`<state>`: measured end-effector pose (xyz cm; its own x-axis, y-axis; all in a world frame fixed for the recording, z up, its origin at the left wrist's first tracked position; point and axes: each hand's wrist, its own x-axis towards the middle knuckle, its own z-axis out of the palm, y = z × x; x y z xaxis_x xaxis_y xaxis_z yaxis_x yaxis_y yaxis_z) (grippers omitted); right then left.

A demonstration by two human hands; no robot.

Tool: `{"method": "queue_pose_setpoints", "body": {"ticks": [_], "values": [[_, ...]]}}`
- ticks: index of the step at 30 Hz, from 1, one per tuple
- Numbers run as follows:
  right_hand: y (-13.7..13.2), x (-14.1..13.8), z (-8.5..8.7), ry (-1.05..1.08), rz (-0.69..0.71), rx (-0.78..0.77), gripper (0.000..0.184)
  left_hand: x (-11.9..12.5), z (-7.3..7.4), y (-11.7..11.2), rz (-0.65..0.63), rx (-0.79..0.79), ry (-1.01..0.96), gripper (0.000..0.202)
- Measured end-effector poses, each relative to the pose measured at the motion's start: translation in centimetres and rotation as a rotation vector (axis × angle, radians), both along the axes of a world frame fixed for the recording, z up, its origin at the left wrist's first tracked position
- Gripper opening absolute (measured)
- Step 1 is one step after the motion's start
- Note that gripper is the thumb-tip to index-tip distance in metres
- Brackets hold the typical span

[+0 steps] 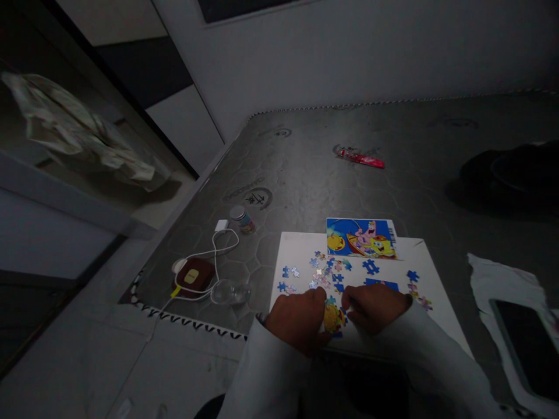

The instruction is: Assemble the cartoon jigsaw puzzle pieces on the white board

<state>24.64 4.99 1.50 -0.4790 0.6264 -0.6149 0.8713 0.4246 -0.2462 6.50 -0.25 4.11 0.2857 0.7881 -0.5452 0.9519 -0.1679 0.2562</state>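
Observation:
Several joined jigsaw pieces (333,319), showing a yellow round face on blue, lie at the near edge of a white board (437,291). My left hand (297,317) is curled at their left edge, index finger above and thumb below, gripping them. On their right side my right hand (376,305) is closed, its thumb and index fingertips pinched together; anything between them is too dark to make out. Loose jigsaw pieces (319,272) are scattered beyond my left hand. A blue joined section (382,284) shows partly behind my right hand.
A picture card (361,238) lies on the board's far edge. To the left are a small capped jar (243,219), a clear container (229,292), and a brown case (196,276) with a white cable. A phone (526,346) rests at right. A red packet (361,158) lies farther back.

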Motion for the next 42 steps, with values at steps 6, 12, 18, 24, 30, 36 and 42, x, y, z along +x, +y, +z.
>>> {"method": "queue_pose_setpoints", "body": {"ticks": [6,12,18,24,30,36,42], "values": [[-0.3,-0.7,0.3,-0.044,-0.016,0.031,0.021,-0.4,-0.5,-0.2,0.001,0.023,-0.018,0.053],[-0.2,-0.9,0.5,-0.073,-0.032,0.031,0.020,-0.5,-0.5,-0.3,0.000,0.019,-0.025,0.054],[-0.2,-0.7,0.4,-0.062,-0.047,0.036,0.018,-0.4,-0.1,-0.3,0.000,0.007,-0.027,0.057],[-0.5,-1.1,0.4,-0.072,-0.054,0.054,0.019,-0.4,-0.3,-0.4,-0.008,0.007,-0.030,0.052],[-0.4,-1.1,0.2,-0.077,-0.039,0.062,0.018,-0.3,-0.2,-0.4,0.006,-0.004,-0.027,0.051],[-0.6,-1.1,0.1,-0.054,-0.043,0.073,0.019,-0.2,0.2,-0.2,0.001,-0.030,-0.022,0.049],[-0.1,-0.5,0.0,-0.039,-0.037,0.046,0.026,-0.2,-0.3,-0.1,-0.010,-0.022,-0.030,0.051]]}}
